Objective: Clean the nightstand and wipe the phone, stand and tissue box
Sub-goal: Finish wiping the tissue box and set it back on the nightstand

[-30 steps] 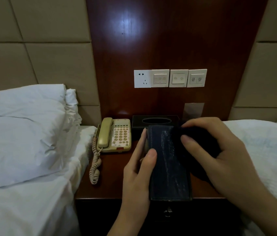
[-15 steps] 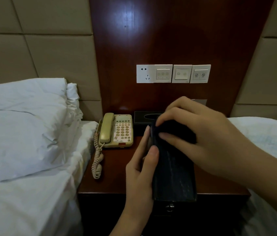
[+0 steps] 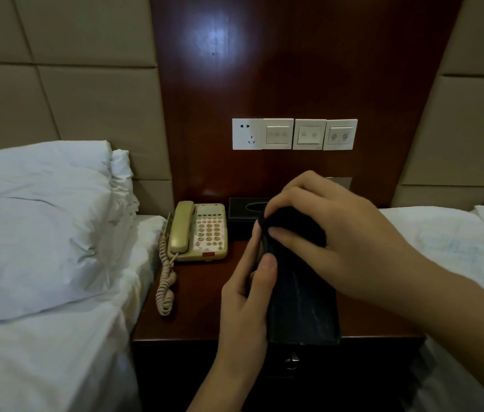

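Note:
My left hand (image 3: 246,295) grips the left edge of a flat dark stand (image 3: 303,310), held above the front of the wooden nightstand (image 3: 199,295). My right hand (image 3: 335,233) holds a dark cloth (image 3: 294,226) bunched against the stand's far end. A beige phone (image 3: 199,231) with a coiled cord sits at the back left of the nightstand. A black tissue box (image 3: 245,211) stands behind it against the wall, partly hidden by my right hand.
White pillows (image 3: 35,221) and bedding lie on the bed to the left. A second bed with white linen (image 3: 454,251) is on the right. A socket and switch panel (image 3: 294,134) sits on the wooden wall. A drawer pull (image 3: 292,359) shows below the stand.
My right hand with the cloth has slid from the stand's right side up and left to its far end. My left hand keeps its hold.

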### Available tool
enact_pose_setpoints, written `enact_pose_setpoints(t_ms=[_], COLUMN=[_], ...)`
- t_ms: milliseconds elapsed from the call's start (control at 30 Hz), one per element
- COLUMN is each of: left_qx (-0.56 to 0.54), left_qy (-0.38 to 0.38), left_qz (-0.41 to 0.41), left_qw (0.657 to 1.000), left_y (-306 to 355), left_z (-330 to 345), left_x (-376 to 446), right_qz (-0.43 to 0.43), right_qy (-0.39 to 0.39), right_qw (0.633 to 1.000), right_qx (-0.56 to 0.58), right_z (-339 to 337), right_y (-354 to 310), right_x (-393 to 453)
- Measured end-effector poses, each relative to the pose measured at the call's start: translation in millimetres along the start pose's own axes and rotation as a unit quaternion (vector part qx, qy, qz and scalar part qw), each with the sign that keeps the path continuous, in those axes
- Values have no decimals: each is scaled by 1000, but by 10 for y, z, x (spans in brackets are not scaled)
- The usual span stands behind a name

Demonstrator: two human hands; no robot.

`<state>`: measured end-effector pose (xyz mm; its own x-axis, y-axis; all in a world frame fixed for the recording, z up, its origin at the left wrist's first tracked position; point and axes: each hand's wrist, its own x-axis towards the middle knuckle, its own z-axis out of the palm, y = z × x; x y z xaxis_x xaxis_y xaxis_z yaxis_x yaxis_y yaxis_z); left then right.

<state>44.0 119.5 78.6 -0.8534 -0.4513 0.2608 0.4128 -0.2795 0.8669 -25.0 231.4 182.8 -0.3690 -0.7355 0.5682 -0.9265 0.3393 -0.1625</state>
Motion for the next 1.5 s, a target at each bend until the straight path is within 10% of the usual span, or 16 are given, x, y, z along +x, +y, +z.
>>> enact_pose_setpoints(t_ms=[1500], left_qx=[2], left_qy=[-33], left_qz=[-25], left_qw=[999], left_y=[41], left_z=[-91], left_x=[118], right_qz=[-38], right_qy=[-12], right_qw=[997], right_qx=[-64], right_z=[47], right_y=[30], right_x=[-365])
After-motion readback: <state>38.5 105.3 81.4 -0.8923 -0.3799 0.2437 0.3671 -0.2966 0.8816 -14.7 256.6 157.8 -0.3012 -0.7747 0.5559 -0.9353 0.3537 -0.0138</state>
